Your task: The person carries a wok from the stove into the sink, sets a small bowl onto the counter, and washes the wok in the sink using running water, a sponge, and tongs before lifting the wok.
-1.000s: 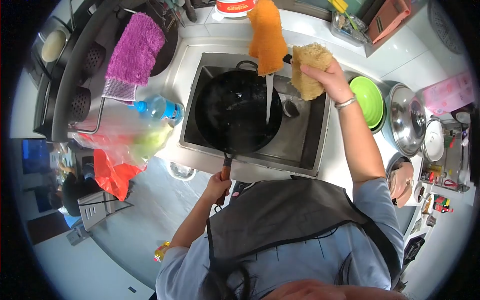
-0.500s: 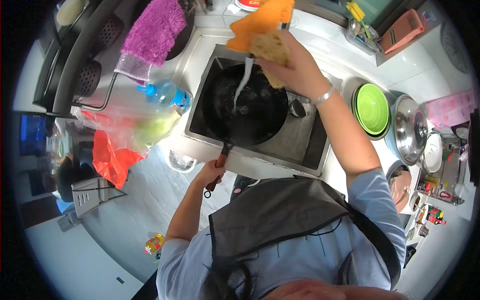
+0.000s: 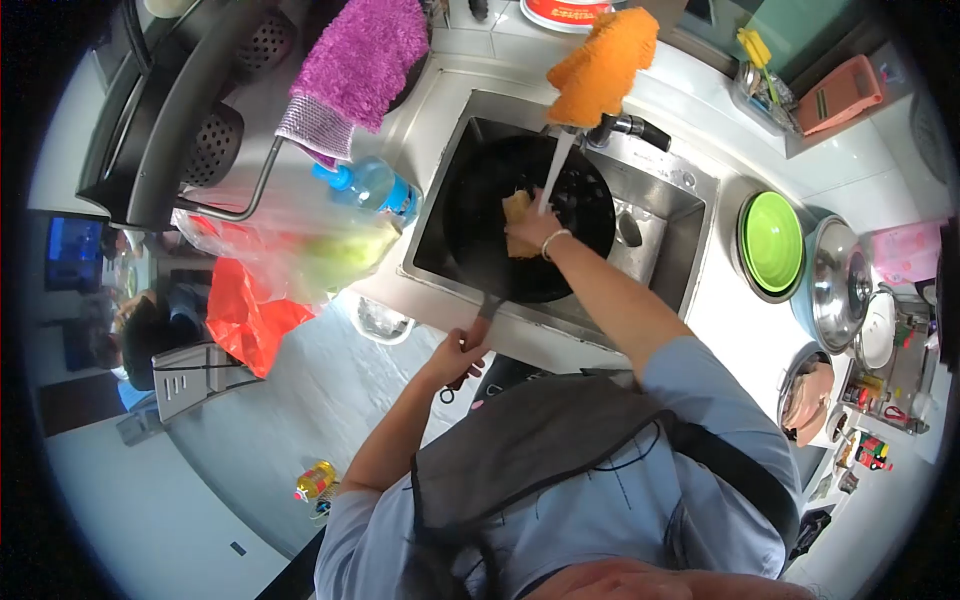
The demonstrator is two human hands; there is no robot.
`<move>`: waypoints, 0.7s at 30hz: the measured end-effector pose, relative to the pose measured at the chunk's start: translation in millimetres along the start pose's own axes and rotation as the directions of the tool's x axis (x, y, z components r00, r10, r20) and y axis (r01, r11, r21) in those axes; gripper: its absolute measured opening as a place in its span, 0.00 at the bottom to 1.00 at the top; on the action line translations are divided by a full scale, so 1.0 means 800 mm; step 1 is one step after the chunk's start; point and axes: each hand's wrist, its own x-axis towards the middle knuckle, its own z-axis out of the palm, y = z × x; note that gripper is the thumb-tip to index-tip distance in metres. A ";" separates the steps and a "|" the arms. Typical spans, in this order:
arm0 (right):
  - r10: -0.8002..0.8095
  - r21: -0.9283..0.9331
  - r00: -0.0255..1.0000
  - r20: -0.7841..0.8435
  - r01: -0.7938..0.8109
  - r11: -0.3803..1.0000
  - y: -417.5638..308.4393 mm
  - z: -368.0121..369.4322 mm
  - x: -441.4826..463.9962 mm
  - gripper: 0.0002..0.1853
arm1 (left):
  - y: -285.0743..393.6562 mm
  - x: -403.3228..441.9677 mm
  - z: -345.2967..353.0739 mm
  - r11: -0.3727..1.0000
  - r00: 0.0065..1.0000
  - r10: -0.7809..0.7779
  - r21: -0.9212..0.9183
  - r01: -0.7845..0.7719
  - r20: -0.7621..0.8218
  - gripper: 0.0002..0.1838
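A black wok (image 3: 480, 185) sits in the steel sink (image 3: 690, 220), its handle (image 3: 484, 318) pointing towards me over the front edge. My left hand (image 3: 455, 358) is wrapped round that handle. Down inside the wok, my right hand (image 3: 535, 230) presses a tan sponge (image 3: 516, 212) to the inner surface; its fingers are partly hidden by the water stream. Water falls from the tap (image 3: 625, 128) beside this hand. An orange cloth (image 3: 605, 65) drapes over the spout. Right of the wok, a ladle (image 3: 628, 230) lies in the sink.
Left of the sink stand a blue-capped bottle (image 3: 375, 190) and a plastic bag (image 3: 290, 245). A purple cloth (image 3: 365, 65) hangs from the rack (image 3: 150, 170). Green bowls (image 3: 773, 240) and a lidded pot (image 3: 838, 270) are on the right counter.
My right hand has come down from beside the tap into the wok, carrying the sponge. My left hand stays on the handle. The view has shifted slightly.
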 end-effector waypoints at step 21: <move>-0.016 -0.629 0.999 0.041 0.038 0.776 -0.004 -0.078 0.007 0.21 | -0.010 0.011 -0.005 0.999 0.997 -0.034 -0.040 0.037 0.076 0.22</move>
